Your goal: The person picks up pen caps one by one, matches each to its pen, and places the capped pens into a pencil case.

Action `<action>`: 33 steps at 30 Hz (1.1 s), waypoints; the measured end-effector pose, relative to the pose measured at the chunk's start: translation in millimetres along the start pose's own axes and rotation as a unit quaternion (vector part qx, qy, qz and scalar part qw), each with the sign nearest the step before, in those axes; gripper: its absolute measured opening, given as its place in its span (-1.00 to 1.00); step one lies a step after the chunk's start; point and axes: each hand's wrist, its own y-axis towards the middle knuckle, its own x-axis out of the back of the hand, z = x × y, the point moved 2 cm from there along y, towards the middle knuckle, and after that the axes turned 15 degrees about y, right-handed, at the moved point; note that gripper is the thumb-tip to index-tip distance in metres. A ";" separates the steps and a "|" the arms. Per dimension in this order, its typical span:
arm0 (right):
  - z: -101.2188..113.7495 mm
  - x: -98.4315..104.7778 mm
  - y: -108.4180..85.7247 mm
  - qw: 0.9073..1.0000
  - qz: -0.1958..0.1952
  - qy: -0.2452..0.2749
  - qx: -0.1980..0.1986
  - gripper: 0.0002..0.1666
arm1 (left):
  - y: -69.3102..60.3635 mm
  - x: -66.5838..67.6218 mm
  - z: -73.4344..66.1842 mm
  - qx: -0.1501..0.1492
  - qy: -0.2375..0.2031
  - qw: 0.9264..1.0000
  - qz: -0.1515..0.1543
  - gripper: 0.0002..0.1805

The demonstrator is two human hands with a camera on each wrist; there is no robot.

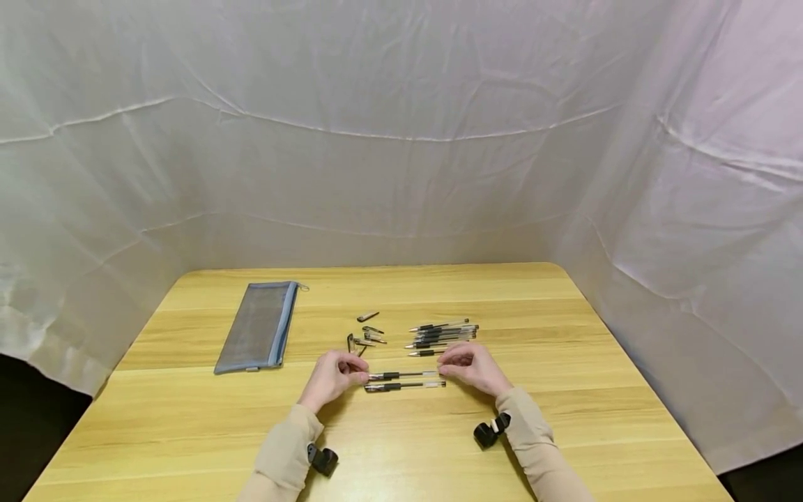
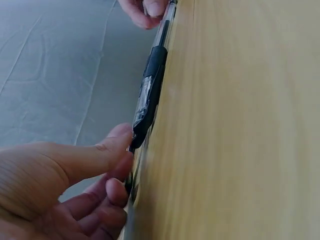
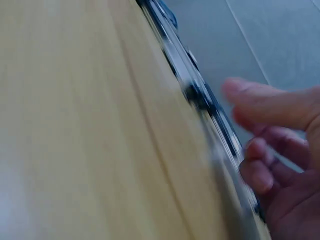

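Pinching a capped pen (image 1: 390,376): left hand (image 1: 331,378)

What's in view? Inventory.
Wooden table: 1, tan, under the rest
Draped fabric: count unclear, whitish, behind table
Flat mesh zip pouch: 1, grey and blue, left
Small plastic pen caps: several, dark, table centre
Uncapped plastic pens: several, clear with black grips, right of caps
Capped plastic pens: 2, clear and black, in front of caps
Cloth sleeves: 2, beige, frame's bottom
Wrist cameras: 2, black, one per sleeve
Left hand: 1, bare, pinching at capped pens' left ends
Right hand: 1, bare, near their right ends
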 end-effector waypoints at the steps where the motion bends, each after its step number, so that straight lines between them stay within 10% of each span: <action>1: -1.1 4.0 -0.6 1.000 -0.019 0.011 -0.009 -0.74 | -0.2 0.8 1.2 0.008 -0.012 1.000 -0.004 -0.89; 9: -11.3 29.6 0.7 0.990 -0.137 0.008 -0.035 -0.71 | -0.3 6.5 12.7 0.041 -0.089 0.994 -0.042 -0.81; 33: -13.4 27.0 11.2 0.993 -0.074 -0.082 -0.030 -0.80 | -2.7 10.3 14.5 0.049 -0.110 0.992 -0.035 -0.77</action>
